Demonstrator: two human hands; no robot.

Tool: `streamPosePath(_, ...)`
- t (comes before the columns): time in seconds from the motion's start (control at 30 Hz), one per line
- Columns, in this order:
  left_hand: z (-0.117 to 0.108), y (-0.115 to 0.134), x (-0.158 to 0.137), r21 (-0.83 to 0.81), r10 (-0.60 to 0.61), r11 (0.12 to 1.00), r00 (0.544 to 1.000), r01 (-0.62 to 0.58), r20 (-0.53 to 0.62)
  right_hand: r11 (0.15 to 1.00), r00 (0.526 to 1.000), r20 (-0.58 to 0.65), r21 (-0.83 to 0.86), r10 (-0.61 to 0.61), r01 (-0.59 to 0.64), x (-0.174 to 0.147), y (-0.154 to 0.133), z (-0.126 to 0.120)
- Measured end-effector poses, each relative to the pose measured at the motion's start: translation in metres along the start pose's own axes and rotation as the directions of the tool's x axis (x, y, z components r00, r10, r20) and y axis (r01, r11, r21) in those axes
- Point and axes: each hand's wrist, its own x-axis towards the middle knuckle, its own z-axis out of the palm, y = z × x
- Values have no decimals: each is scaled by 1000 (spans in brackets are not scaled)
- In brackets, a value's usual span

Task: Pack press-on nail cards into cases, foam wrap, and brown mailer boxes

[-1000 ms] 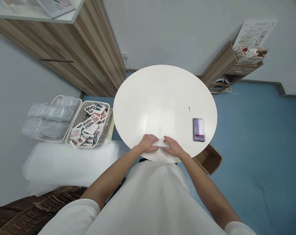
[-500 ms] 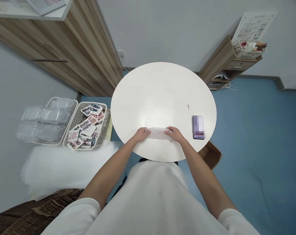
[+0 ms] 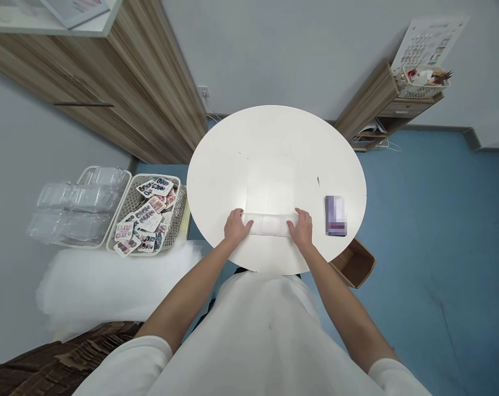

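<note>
From where I stand, everything gathers about the oval-looking white table. A person in a white top is at its near edge, both bare hands on it. Between them, on the near part of the table, lies a long white bundle, set crosswise; whether it is rolled or folded I cannot tell. A faint pale sheet lies flat on the table just beyond it.

The left hand is at the bundle's left end and the right hand at its right end, touching it. The fingers are bent, their tips toward the bundle's far edge, and the thumbs point inward over it. I cannot tell whether they grip it or only press on it.

Toward the table's right edge lies a purple object, its face blurred out. Below that edge, an open brown box shows partly from beneath the table.

Off the table's left side stands a white basket heaped with printed cards. Farther from the table, clear plastic packs fill a second container, and nearer the person is a big pile of white wrapping.
</note>
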Motion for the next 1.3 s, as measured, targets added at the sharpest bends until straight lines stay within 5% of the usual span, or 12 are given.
streamPosePath(0.1,3,8,-5,133,378,914,923,-384,68,930,921,225,-115,-317,348,-3,-11,-2)
streamPosePath(0.2,12,17,-4,159,527,806,814,-570,246,842,804,423,-152,-418,517,-1,-21,3)
streamPosePath(0.4,13,26,-6,146,477,829,820,-539,316,843,785,488,-166,-381,512,-5,-29,3)
streamPosePath(0.6,-3,21,-24,-19,410,882,746,-471,524,963,701,679,35,-219,267,-29,-26,-20)
streamPosePath(0.77,-12,18,-17,-133,329,943,792,-306,513,978,778,593,127,-208,164,-23,-24,-26)
streamPosePath(0.93,-22,7,1,-267,232,958,830,-104,507,991,794,604,130,-70,-12,4,-21,-21)
streamPosePath(1.1,-12,-9,13,-244,78,970,925,16,372,985,848,529,132,26,-112,20,-6,-16)
streamPosePath(1.3,-1,-20,14,-233,-74,959,939,159,337,979,908,377,21,181,-204,14,16,-15)
